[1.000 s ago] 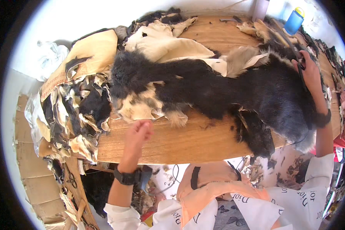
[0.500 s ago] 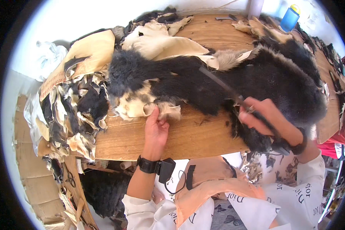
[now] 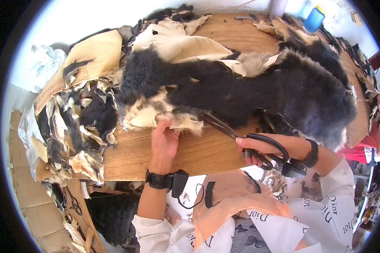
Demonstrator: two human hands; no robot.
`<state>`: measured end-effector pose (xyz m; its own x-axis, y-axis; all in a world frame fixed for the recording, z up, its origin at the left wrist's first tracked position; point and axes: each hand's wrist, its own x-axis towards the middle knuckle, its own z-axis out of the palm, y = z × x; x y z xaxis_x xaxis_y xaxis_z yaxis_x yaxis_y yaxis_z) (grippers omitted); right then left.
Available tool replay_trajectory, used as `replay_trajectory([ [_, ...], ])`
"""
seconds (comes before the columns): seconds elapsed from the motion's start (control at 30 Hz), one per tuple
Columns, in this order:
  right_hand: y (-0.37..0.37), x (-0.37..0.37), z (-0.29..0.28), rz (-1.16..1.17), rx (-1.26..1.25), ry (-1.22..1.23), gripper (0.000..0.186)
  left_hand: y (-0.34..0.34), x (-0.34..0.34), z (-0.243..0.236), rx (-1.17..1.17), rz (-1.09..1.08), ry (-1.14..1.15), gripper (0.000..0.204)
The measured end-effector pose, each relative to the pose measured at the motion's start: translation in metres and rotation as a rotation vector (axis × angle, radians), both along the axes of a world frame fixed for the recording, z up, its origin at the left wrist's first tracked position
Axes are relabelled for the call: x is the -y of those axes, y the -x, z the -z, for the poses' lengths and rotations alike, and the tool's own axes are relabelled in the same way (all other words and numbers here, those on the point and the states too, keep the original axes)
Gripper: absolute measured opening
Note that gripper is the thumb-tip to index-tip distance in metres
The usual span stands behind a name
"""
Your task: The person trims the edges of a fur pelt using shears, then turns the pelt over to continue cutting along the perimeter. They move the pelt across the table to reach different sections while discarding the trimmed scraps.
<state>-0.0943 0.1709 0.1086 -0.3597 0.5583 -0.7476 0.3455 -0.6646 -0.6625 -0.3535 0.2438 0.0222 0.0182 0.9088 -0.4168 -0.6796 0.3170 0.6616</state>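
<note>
Fur pelt [image 3: 257, 90] is sprawling across the frame's centre on the counter [image 3: 198, 158]; we are judging it soft, floppy and fairly light, best held by its pale edge [image 3: 186, 122] left of centre, which our left grip [image 3: 164, 142] is pinching while our right grip [image 3: 264, 145] is holding scissors [image 3: 222, 126].

White long sleeves [image 3: 154, 232] carry scattered dark lettering. A peach-orange cloth [image 3: 223, 215] with a black strip [image 3: 209, 195] covers the front, and below it shows a grey top [image 3: 249, 232] printed with dark butterfly-like shapes. The left wrist wears a black band [image 3: 158, 180] with a boxy black module [image 3: 180, 181] and a looping thin dark cable [image 3: 202, 196]; the right wears a similar black strap [image 3: 311, 154]. A silvery ring [image 3: 246, 154] circles one finger of the right hand [image 3: 262, 145].
</note>
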Motion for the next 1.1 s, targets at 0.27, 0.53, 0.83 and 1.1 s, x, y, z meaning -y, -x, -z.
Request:
replay_trajectory([
  [0.27,-0.012,-0.002,0.011,-0.162,0.258,-0.082,0.069,0.019,-0.010,-0.016,-0.236,0.048,-0.027,0.004],
  [0.53,-0.004,-0.011,0.005,-0.155,0.421,-0.211,0.051,0.031,-0.001,-0.002,-0.478,0.070,0.026,0.018],
  [0.83,-0.022,-0.008,0.010,-0.265,0.415,-0.753,0.047,-0.053,0.052,-0.033,-0.189,0.327,0.000,0.024],
  [1.1,-0.029,-0.009,0.015,-0.345,0.436,-0.825,0.049,-0.099,0.016,0.001,0.133,-0.137,0.018,0.021],
])
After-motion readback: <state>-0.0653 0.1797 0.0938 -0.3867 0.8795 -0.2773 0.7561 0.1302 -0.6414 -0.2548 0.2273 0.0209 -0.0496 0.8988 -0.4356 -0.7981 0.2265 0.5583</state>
